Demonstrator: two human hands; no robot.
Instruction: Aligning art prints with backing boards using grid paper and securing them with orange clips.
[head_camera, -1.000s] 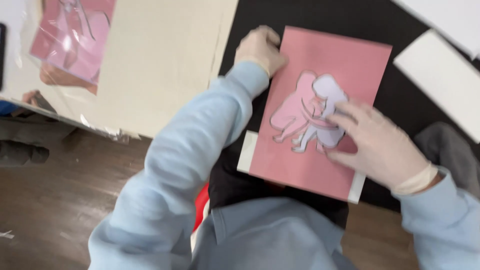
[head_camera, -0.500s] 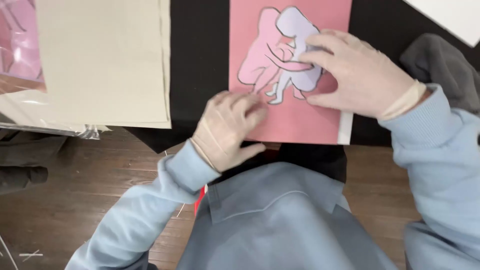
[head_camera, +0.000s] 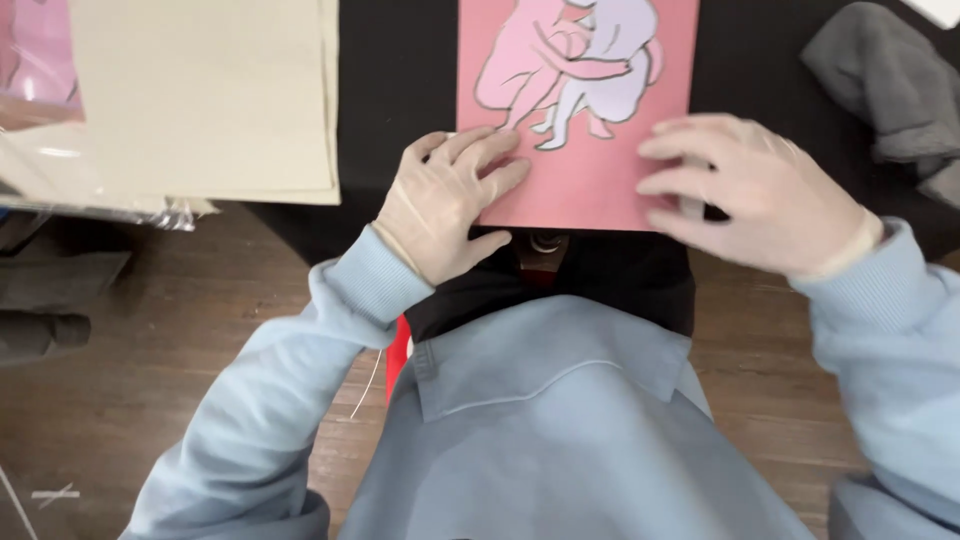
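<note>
1. Pink card with the cut-out figures lies flat on the black table, its near edge right at the table's lip.
2. My left hand presses its lower-left corner, fingers spread flat, gripping nothing.
3. My right hand rests on the lower-right corner, fingers loosely curled; I probably hold nothing, though the palm hides it.
4. Risk: uneven pressure skews the card, or lifts the figures' edges.
5. Risk: my gloves slip and the card slides off toward my lap.

Art studio: paper sheets, black worktable
</note>
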